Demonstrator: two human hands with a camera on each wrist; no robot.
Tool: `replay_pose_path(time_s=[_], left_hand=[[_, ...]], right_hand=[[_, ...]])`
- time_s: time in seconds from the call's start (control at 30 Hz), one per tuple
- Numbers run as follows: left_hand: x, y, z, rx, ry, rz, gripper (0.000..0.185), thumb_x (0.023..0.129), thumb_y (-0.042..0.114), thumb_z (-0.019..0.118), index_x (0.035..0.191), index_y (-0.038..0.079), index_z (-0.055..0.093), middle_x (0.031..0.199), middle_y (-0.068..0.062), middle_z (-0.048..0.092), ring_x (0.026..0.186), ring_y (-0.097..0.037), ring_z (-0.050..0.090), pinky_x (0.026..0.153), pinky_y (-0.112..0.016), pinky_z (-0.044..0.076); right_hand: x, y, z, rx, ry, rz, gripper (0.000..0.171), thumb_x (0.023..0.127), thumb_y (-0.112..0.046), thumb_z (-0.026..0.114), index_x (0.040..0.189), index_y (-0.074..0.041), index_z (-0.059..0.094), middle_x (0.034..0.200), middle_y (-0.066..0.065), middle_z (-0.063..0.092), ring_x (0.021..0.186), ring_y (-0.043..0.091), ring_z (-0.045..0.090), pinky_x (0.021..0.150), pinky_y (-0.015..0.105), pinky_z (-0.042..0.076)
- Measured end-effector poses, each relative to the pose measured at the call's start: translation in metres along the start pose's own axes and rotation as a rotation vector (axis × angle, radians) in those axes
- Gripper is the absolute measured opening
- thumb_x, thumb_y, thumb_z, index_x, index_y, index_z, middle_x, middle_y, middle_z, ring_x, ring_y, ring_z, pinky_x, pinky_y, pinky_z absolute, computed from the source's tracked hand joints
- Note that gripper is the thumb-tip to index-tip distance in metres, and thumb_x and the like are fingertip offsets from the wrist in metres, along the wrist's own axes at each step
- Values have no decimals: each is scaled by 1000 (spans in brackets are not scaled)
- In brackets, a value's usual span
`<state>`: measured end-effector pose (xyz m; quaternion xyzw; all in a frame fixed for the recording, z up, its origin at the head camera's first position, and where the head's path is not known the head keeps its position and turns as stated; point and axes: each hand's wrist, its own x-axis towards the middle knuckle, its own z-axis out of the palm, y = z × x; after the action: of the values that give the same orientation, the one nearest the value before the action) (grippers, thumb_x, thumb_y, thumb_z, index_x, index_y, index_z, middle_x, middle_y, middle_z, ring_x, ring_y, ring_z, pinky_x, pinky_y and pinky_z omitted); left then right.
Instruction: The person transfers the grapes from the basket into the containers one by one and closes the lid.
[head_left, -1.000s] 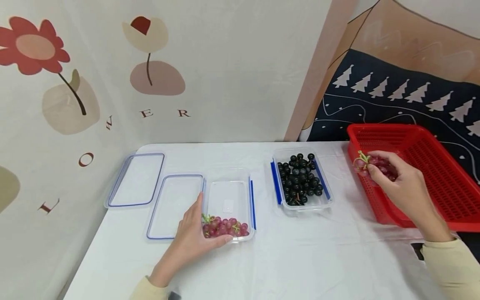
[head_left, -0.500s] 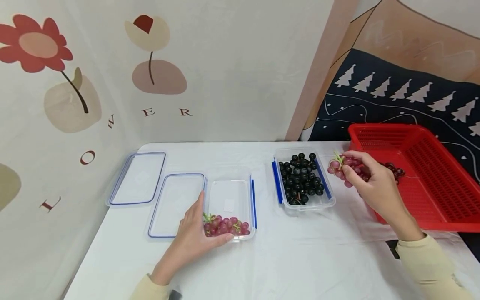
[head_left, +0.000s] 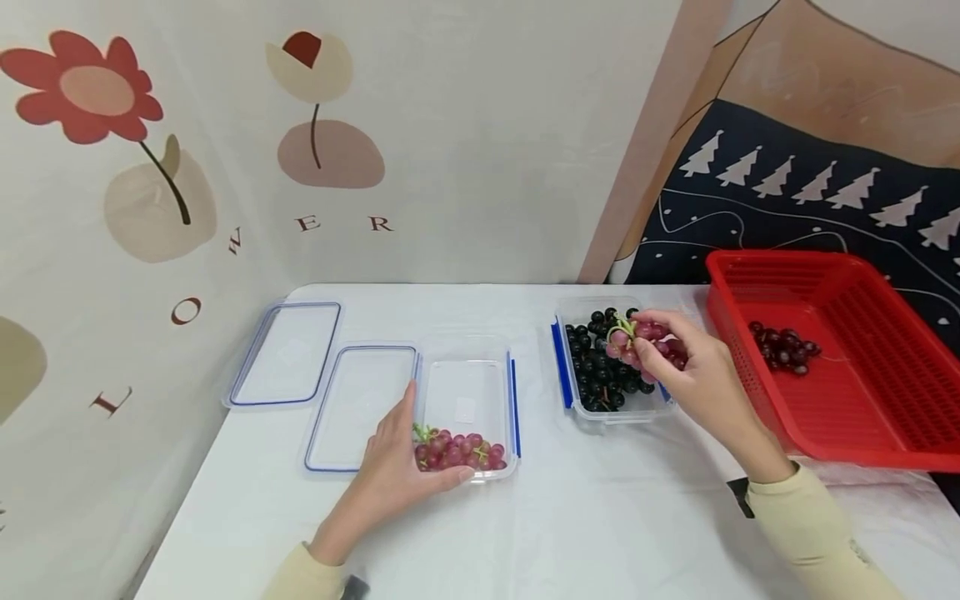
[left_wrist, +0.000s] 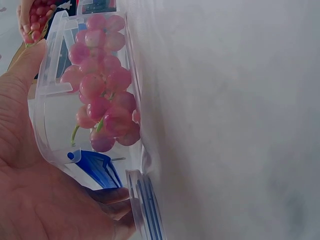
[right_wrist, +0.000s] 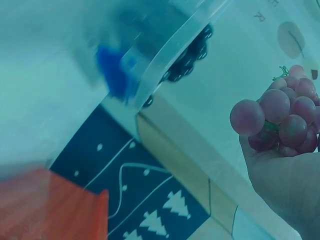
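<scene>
My right hand [head_left: 693,367] pinches a bunch of red grapes [head_left: 630,340] with a green stem, held over the clear box of black grapes [head_left: 600,367]. The bunch [right_wrist: 285,110] also shows in the right wrist view. At the left, my left hand [head_left: 393,467] rests against the near left corner of an open clear box [head_left: 465,379], fingers along its side and thumb at its front edge. Another bunch of red grapes [head_left: 457,450] lies in the near end of that box. The left wrist view shows this bunch [left_wrist: 102,82] through the clear wall, close to my thumb.
A red plastic basket [head_left: 825,429] stands at the right with a small bunch of dark red grapes [head_left: 783,346] inside. Two clear lids with blue seals, a far lid [head_left: 288,354] and a near lid [head_left: 360,408], lie left of the box on the white tabletop.
My right hand has carried the red grapes left, from the basket's edge to above the black grapes. The dark red bunch in the basket has come into sight. My left hand stays at the box.
</scene>
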<state>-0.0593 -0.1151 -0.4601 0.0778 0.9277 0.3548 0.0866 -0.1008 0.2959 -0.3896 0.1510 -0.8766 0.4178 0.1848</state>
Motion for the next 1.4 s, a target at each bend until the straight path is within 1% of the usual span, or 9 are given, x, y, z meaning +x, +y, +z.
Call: replay_pose_path(time_s=[0.13, 0.27, 0.53, 0.63, 0.77, 0.93, 1.1, 1.2, 1.4], left_hand=[[0, 0, 1, 0, 5, -1, 149, 76, 73, 90, 176, 10, -1, 179, -25, 12, 162, -50, 16, 126, -70, 15], [0, 0, 0, 0, 3, -5, 149, 76, 72, 90, 176, 11, -1, 179, -25, 11, 162, -49, 16, 126, -70, 14], [-2, 0, 0, 0, -1, -3, 150, 75, 73, 90, 176, 10, -1, 178, -25, 13, 162, -50, 17, 126, -70, 15], [-3, -1, -2, 5, -1, -6, 151, 75, 73, 90, 176, 8, -1, 178, -26, 13, 161, -50, 18, 125, -70, 16], [-2, 0, -3, 11, -1, -7, 150, 76, 73, 90, 176, 8, -1, 178, -27, 13, 162, -50, 17, 125, -71, 16], [-2, 0, -3, 7, -11, -13, 149, 76, 72, 90, 176, 8, -2, 178, -27, 12, 162, -50, 16, 125, -70, 15], [-1, 1, -2, 4, -5, -5, 150, 76, 73, 90, 176, 9, -2, 178, -27, 13, 162, -50, 16, 125, -71, 15], [-1, 2, -2, 1, -6, -1, 149, 76, 73, 89, 176, 10, -3, 178, -27, 13, 162, -49, 16, 126, -70, 15], [0, 2, -2, -3, -11, 5, 148, 78, 72, 89, 176, 9, -3, 178, -28, 12, 162, -50, 16, 126, -70, 16]], right_hand=[[2, -10, 14, 81, -33, 8, 34, 105, -3, 71, 139, -9, 70, 103, 8, 74, 71, 14, 71, 65, 21, 60], [5, -18, 28, 124, -55, -2, 33, 105, -4, 72, 138, -11, 71, 101, 5, 74, 71, 15, 71, 65, 23, 60], [10, -27, 49, 132, -104, -23, 34, 106, -7, 73, 139, -11, 70, 105, 3, 73, 76, 16, 69, 65, 26, 61], [12, -31, 57, 116, -114, -36, 34, 105, -8, 74, 139, -12, 70, 107, 2, 74, 80, 15, 67, 66, 27, 60], [13, -39, 70, 103, -121, -51, 35, 103, -9, 76, 138, -13, 71, 108, 2, 74, 81, 14, 66, 65, 28, 59], [13, -49, 90, 160, -167, -67, 35, 104, -9, 74, 139, -11, 70, 105, 4, 75, 76, 12, 69, 64, 30, 60], [15, -55, 104, 221, -217, -58, 33, 106, -9, 73, 139, -12, 69, 102, 1, 74, 73, 9, 71, 64, 32, 61], [16, -59, 110, 234, -236, -58, 33, 106, -9, 72, 139, -12, 69, 100, -1, 74, 74, 9, 72, 65, 31, 62], [17, -66, 123, 249, -271, -63, 32, 107, -11, 71, 139, -12, 69, 105, -2, 75, 80, 10, 71, 69, 31, 63]])
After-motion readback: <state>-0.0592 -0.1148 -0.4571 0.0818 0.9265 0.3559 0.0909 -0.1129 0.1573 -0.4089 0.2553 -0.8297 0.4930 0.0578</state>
